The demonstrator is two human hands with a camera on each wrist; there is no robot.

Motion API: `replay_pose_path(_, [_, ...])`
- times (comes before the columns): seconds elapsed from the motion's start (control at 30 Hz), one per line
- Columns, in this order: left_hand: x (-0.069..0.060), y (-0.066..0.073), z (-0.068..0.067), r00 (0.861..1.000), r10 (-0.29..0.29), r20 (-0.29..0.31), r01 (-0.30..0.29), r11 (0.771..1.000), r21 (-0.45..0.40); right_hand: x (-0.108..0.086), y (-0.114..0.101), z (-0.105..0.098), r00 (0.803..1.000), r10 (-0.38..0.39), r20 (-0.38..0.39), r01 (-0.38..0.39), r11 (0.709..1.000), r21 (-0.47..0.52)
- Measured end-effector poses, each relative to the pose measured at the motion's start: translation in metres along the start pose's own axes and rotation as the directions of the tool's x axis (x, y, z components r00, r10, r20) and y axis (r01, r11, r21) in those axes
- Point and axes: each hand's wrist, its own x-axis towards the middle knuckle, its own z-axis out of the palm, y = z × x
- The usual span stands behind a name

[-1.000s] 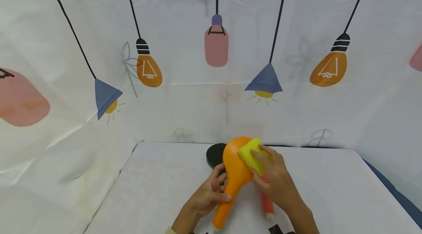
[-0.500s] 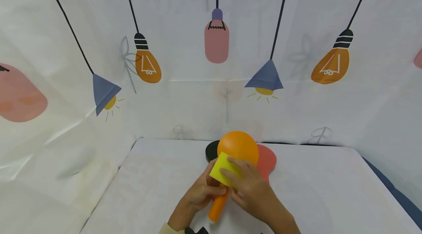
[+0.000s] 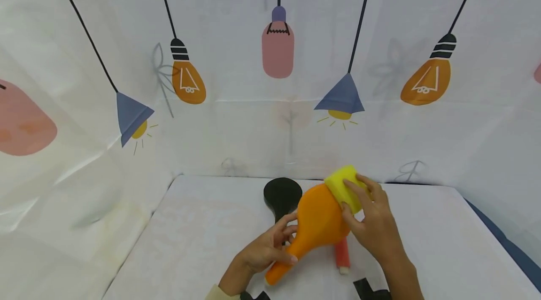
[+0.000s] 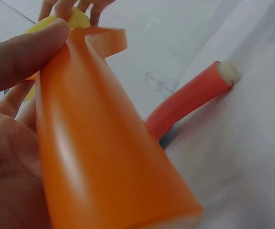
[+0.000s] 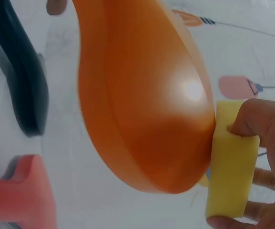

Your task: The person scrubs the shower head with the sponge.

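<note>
- nearest, a pale sleeve [image 3: 221, 293] shows on the left forearm, and black pieces sit at both wrists.
- of the two hands, the left hand [image 3: 268, 249] grips the handle of an orange paddle [image 3: 321, 215], thumb on one side and fingers on the other.
- the orange paddle is held tilted over the middle of the desk [image 3: 203, 225], handle end toward the near left, broad round end toward the far edge.
- a red handle [image 3: 341, 254] with a pale tip points toward the near edge, partly covered by the orange paddle.
- the right hand [image 3: 376, 225] pinches a yellow sponge [image 3: 341, 186], which touches the orange paddle's right side.
- a dark green paddle [image 3: 284, 195] has its round end by the desk's far edge.
- past that edge hangs a white sheet [image 3: 253, 140] printed with lamps.
</note>
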Motion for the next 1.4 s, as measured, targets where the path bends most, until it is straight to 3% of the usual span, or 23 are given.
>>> replay_pose_path(0.17, [0.001, 0.000, 0.001, 1.000, 0.008, 0.011, -0.008, 1.000, -0.006, 0.001, 0.001, -0.002, 0.999, 0.044, 0.010, -0.044, 0.999, -0.007])
replay_pose_path(0.37, [0.002, 0.000, 0.003, 0.999, 0.007, -0.033, -0.006, 0.999, 0.031, -0.001, -0.015, 0.008, 0.994, -0.108, 0.017, 0.109, 0.994, -0.019])
replay_pose_path(0.5, [0.005, 0.000, 0.004, 0.996, 0.012, -0.092, -0.005, 0.997, 0.073, -0.004, -0.035, 0.022, 0.970, -0.238, 0.050, 0.238, 0.971, 0.006])
replay_pose_path(0.67, [0.007, 0.000, 0.006, 0.983, 0.042, -0.180, -0.028, 0.997, 0.078, -0.010, -0.056, 0.033, 0.926, -0.359, 0.119, 0.359, 0.933, 0.019])
replay_pose_path(0.8, [0.006, 0.000, 0.006, 0.982, 0.082, -0.170, -0.078, 0.996, 0.031, -0.014, -0.065, 0.036, 0.887, -0.431, 0.168, 0.434, 0.901, 0.021])
replay_pose_path(0.87, [0.005, 0.001, 0.006, 0.982, 0.095, -0.162, -0.092, 0.995, 0.023, -0.014, -0.067, 0.036, 0.879, -0.441, 0.178, 0.443, 0.896, 0.030])
replay_pose_path(0.93, [0.005, 0.001, 0.007, 0.982, 0.096, -0.164, -0.091, 0.995, 0.041, -0.013, -0.065, 0.035, 0.887, -0.430, 0.172, 0.430, 0.902, 0.036])
replay_pose_path(1.1, [0.003, 0.004, 0.008, 0.982, 0.024, -0.188, -0.006, 0.996, 0.093, -0.007, -0.055, 0.031, 0.916, -0.392, 0.090, 0.390, 0.920, 0.038])
replay_pose_path(1.23, [0.003, 0.005, 0.008, 0.990, -0.005, -0.140, 0.021, 0.993, 0.114, -0.002, -0.043, 0.026, 0.931, -0.364, -0.023, 0.364, 0.930, 0.041])
replay_pose_path(1.4, [0.002, 0.005, 0.008, 0.998, -0.008, -0.056, 0.012, 0.997, 0.070, 0.000, -0.023, 0.011, 0.985, -0.169, -0.036, 0.170, 0.985, 0.024])
